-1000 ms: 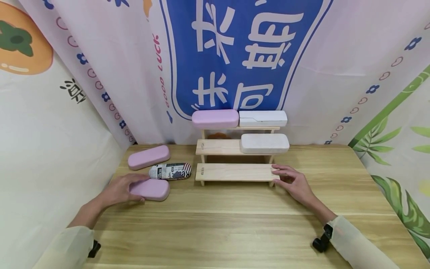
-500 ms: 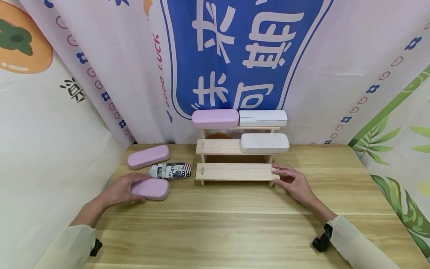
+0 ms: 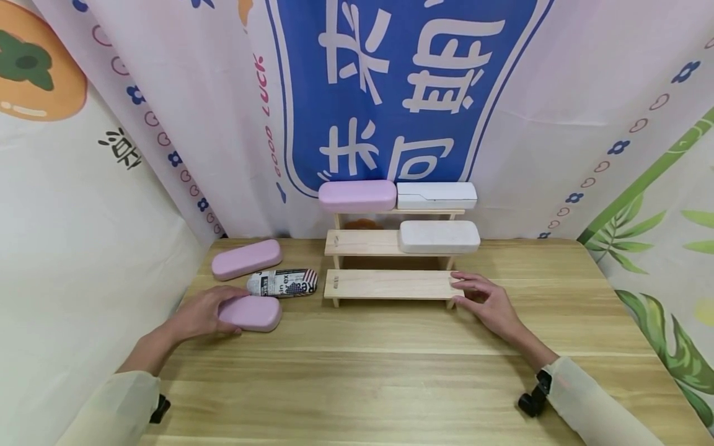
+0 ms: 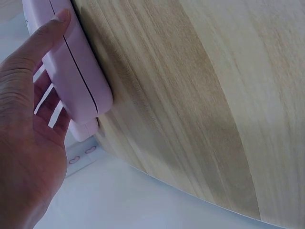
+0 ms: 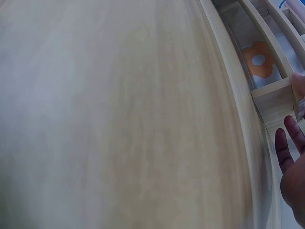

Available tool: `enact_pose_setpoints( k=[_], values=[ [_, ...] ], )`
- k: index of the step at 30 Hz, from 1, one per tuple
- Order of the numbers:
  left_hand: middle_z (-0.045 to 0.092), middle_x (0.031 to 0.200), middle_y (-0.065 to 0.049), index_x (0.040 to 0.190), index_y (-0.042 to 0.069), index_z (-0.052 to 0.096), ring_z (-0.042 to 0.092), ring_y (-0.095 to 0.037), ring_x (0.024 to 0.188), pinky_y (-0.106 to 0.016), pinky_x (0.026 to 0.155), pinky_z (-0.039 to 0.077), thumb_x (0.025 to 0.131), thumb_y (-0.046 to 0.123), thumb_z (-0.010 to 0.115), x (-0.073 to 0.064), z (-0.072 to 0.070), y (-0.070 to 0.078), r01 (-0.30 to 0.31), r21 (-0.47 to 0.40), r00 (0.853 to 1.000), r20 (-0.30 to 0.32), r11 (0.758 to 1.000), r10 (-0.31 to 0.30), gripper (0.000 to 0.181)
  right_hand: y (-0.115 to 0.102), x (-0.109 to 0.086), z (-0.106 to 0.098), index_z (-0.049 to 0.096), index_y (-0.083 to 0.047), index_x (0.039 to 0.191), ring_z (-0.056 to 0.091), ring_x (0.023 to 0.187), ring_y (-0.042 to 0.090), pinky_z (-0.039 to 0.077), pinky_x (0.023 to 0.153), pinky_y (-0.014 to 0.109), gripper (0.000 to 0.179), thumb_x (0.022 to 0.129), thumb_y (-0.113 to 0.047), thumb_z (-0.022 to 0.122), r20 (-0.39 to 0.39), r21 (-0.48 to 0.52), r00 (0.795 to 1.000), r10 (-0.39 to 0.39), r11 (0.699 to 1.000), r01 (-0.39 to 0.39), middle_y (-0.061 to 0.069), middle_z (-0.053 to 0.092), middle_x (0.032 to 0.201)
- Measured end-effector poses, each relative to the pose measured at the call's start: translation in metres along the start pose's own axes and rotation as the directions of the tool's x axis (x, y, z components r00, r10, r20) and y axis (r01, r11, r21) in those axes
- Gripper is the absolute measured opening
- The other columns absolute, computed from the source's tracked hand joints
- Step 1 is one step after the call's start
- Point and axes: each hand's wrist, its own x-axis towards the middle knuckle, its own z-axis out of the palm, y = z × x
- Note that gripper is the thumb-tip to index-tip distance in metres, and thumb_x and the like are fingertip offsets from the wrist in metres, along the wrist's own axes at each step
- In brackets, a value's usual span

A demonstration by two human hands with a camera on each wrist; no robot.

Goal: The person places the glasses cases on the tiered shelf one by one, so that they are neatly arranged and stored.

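My left hand (image 3: 201, 314) grips the left end of a pink glasses case (image 3: 255, 313) on the table, thumb along its near side and fingers round the far side. In the left wrist view the case's dark lid seam (image 4: 78, 64) runs below the thumb. Right behind it lies a glasses case with newspaper print (image 3: 283, 283); farther back is another pink glasses case (image 3: 246, 259). My right hand (image 3: 492, 308) holds the right end of the lowest step of a three-tier wooden display rack (image 3: 390, 285), thumb at the front edge.
The rack's top tier carries a pink case (image 3: 357, 196) and a white case (image 3: 437, 196) side by side. A pale grey-white case (image 3: 439, 236) sits at the right of the middle tier. Printed curtains (image 3: 558, 93) hang behind the wooden table (image 3: 357, 384).
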Motion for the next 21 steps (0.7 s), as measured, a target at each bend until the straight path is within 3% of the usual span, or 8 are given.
enact_pose_setpoints(
  k=[11, 17, 21],
  values=[
    [0.074, 0.129, -0.012, 0.131, 0.010, 0.072, 0.069, -0.035, 0.117, -0.054, 0.096, 0.054, 0.067, 0.041, 0.101, -0.004, -0.001, 0.000, -0.004, -0.003, 1.000, -0.022, 1.000, 0.004, 0.077, -0.003, 0.001, 0.001, 0.077, -0.001, 0.121, 0.061, 0.131, 0.013, 0.056, 0.091, 0.020, 0.030, 0.091, 0.004, 0.079, -0.006, -0.023, 1.000, 0.012, 1.000, -0.012, 0.020, 0.064, 0.144],
    [0.074, 0.127, -0.014, 0.130, 0.007, 0.072, 0.069, -0.037, 0.116, -0.054, 0.095, 0.054, 0.065, 0.042, 0.100, -0.005, -0.003, -0.002, 0.001, -0.010, 1.000, -0.027, 1.000, -0.002, 0.079, -0.024, 0.001, 0.002, 0.076, 0.006, 0.118, 0.064, 0.126, 0.016, 0.060, 0.090, 0.031, 0.028, 0.090, 0.007, 0.078, -0.013, -0.012, 1.000, -0.002, 1.000, 0.002, 0.028, 0.064, 0.140],
    [0.074, 0.126, -0.015, 0.129, 0.007, 0.072, 0.069, -0.037, 0.115, -0.054, 0.094, 0.055, 0.065, 0.042, 0.100, -0.005, -0.003, -0.001, -0.008, -0.005, 0.999, -0.035, 1.000, 0.008, 0.079, -0.036, 0.001, 0.002, 0.076, 0.006, 0.118, 0.064, 0.126, 0.015, 0.060, 0.090, 0.031, 0.027, 0.090, 0.007, 0.078, -0.011, -0.010, 1.000, -0.004, 1.000, 0.004, 0.028, 0.064, 0.140]
  ],
)
